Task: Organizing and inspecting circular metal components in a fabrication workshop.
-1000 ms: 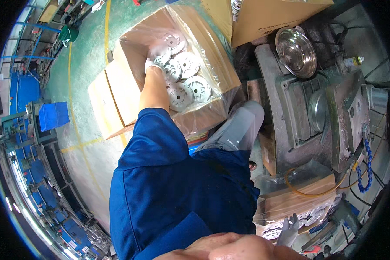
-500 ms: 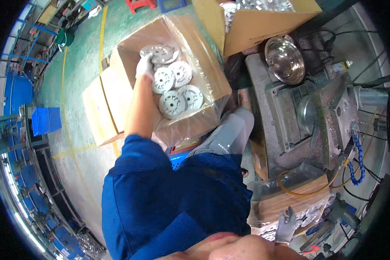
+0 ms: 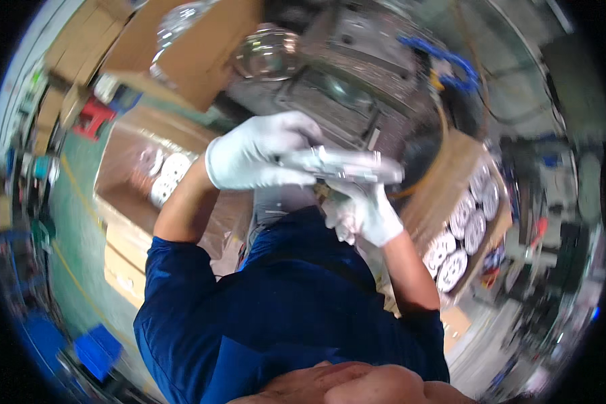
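My left hand (image 3: pixel 262 151), in a white glove, grips a shiny silver metal disc (image 3: pixel 350 165) by its left end. The disc is seen nearly edge-on and blurred, raised in front of my body. Fingers lie over its top and the thumb is below. Just under the disc's right part is my right hand (image 3: pixel 374 215), also in a white glove, with bunched fingers hanging down. The disc hides part of that hand, and blur leaves its grip unclear.
At left, an open carton (image 3: pixel 118 185) lined with plastic holds several metal discs. Another carton (image 3: pixel 501 229) of discs stands at right. Beyond my hands are a dark metal machine (image 3: pixel 357 74), a shiny bowl (image 3: pixel 269 54), a tall carton (image 3: pixel 209 54) and a blue hose (image 3: pixel 451 57).
My view has turned right. My left hand has come out of the left carton with a disc. My right hand has left the right carton and come to the front, beside the disc.
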Available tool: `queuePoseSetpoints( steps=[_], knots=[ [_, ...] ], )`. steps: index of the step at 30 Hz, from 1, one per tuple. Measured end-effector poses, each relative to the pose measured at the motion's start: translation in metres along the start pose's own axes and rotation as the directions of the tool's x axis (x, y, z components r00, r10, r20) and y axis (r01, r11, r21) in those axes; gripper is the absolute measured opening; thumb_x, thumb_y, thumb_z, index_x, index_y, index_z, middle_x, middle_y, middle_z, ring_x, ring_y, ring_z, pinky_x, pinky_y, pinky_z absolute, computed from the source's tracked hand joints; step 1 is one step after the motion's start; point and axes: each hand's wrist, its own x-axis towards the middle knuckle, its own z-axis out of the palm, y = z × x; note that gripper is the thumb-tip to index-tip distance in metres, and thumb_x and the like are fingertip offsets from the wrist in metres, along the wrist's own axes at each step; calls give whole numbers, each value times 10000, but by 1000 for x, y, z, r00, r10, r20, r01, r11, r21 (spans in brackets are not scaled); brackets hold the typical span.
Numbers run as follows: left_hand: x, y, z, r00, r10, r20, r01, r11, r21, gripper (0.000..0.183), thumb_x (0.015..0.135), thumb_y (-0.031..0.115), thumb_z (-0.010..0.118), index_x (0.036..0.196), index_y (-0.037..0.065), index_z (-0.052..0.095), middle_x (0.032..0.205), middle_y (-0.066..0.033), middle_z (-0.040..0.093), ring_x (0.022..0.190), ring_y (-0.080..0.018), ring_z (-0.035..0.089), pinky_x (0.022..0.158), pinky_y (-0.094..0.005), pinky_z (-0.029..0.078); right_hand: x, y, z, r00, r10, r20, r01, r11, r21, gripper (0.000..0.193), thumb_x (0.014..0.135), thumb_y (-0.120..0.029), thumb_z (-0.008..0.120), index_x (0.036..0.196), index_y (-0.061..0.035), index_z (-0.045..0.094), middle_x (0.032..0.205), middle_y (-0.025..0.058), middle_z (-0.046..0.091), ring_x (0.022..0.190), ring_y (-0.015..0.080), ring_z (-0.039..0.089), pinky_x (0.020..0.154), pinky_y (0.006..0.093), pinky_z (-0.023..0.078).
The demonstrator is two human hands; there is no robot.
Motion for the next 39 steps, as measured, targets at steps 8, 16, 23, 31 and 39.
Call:
queuePoseSetpoints(
  steps=[8, 16, 23, 31, 39],
  knots=[
    [38, -3, 54, 962, -186, -199, 251, 889, 383, 783, 725, 145, 710, 1423, 61, 365, 1369, -235, 404, 1222, -306, 473, 926, -376, 472, -33, -2, 28, 425, -811, -402, 714, 574, -402, 648, 877, 9, 515, 1470, -36, 257, 1414, 145, 422, 1268, 223, 451, 1062, 334, 368],
    [60, -5, 140, 688, -633, -354, 216, 645, -733, 689, 796, -30, 685, 1361, -82, 296, 1242, -175, 526, 1109, -192, 557, 927, -309, 478, -8, -12, 39, 215, -952, -216, 544, 301, -783, 703, 905, 75, 487, 1497, -31, 123, 1454, 128, 341, 1294, 186, 388, 1070, 293, 325],
    [79, -19, 108, 629, -621, -468, 275, 741, -613, 657, 735, 53, 788, 1246, -82, 399, 1112, -160, 594, 982, -178, 616, 824, -292, 533, 8, -18, 39, 328, -940, -91, 505, 255, -825, 797, 862, 59, 551, 1503, -45, 90, 1431, 137, 364, 1270, 203, 415, 1059, 324, 346],
    [126, -83, -19, 710, -482, -513, 453, 871, -191, 754, 657, 306, 859, 1179, -110, 510, 1066, -173, 644, 931, -175, 637, 812, -283, 522, -51, 2, 26, 633, -702, -326, 189, 549, -814, 543, 936, -74, 554, 1430, -26, 332, 1174, 106, 571, 1059, 139, 556, 923, 270, 446],
    [201, -128, -49, 715, -533, -453, 599, 801, 3, 943, 637, 386, 854, 1308, -116, 421, 1227, -229, 568, 1093, -248, 589, 912, -319, 489, -105, 77, -27, 530, -607, -592, 70, 727, -683, 321, 955, -191, 572, 1174, 43, 556, 1058, 93, 635, 988, 154, 573, 886, 288, 450]
  ],
)
